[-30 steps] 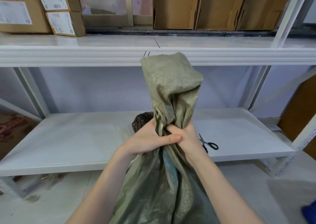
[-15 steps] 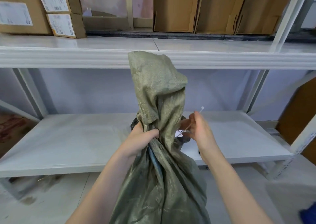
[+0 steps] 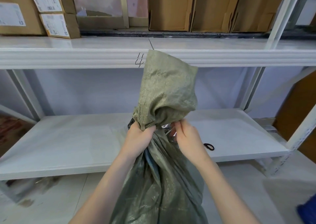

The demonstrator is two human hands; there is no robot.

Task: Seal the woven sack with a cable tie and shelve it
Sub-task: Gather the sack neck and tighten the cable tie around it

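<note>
Keeping the left hand (image 3: 139, 136) clenched on the gathered neck of the woven sack (image 3: 164, 177) at frame centre, while the right hand (image 3: 185, 134), fingers pinched on something small, probably the barely visible cable tie, threads snugly beneath the bunched top.

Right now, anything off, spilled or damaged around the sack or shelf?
Nothing stands out. The sack looks intact, its neck bunched in the left hand, the right hand beside it. No spill shows on the lower shelf. Scissors lie there, mostly hidden behind the right hand.
</note>
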